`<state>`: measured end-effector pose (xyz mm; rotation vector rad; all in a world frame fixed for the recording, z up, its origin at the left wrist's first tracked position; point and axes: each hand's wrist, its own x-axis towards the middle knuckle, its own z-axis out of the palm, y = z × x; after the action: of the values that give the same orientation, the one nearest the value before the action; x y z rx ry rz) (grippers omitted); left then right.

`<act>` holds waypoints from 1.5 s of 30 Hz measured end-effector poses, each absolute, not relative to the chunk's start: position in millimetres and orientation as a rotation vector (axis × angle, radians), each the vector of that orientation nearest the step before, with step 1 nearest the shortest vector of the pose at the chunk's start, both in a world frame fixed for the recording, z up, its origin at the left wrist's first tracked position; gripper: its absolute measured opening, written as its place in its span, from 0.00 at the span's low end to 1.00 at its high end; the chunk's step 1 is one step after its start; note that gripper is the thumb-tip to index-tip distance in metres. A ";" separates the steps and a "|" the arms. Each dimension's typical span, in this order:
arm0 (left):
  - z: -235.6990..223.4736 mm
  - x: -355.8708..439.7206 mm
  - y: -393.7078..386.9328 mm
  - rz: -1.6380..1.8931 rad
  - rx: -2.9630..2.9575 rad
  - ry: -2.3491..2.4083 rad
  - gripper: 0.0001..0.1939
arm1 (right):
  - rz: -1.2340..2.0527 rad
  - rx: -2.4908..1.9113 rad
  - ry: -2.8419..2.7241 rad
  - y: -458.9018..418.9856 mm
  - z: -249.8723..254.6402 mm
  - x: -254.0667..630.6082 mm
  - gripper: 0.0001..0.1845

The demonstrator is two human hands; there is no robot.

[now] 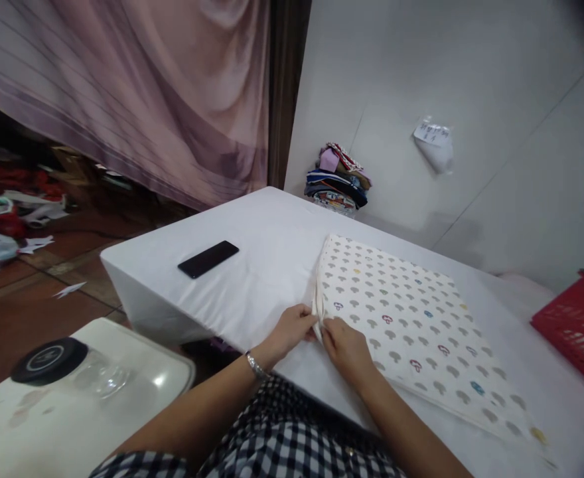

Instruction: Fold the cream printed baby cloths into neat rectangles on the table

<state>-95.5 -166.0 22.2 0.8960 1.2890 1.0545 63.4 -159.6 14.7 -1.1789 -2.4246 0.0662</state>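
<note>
A folded white cloth printed with grey and coloured mushrooms lies flat on the table. At its near left corner, my left hand pinches the layered edge between thumb and fingers. My right hand is closed on the same edge just to the right, its knuckles resting over the cloth. Both hands almost meet at the corner, and the fingertips are partly hidden in the folds. A silver bracelet is around my left wrist.
On the white-covered table lies a black phone. Folded fabrics are stacked by the wall. A red basket stands far right. A white stool at lower left holds a clear jar with a black lid. A pink curtain hangs behind.
</note>
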 end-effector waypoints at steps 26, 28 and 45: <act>22.4 -117.4 -149.1 0.587 1.787 1.505 0.09 | 1.021 -1.850 -1.985 70.3 54.5 13.9 0.11; 23.9 -120.9 -141.1 0.574 1.673 1.366 0.09 | 1.041 -1.936 -1.981 89.9 52.1 3.0 0.12; 16.5 -125.1 -98.4 0.070 1.079 0.833 0.08 | 1.201 -2.018 -1.927 130.6 43.7 0.4 0.10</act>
<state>-125.1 -98.4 16.5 1.0785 0.8332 0.0699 0.4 130.6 43.7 -2.0178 -1.9267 1.2011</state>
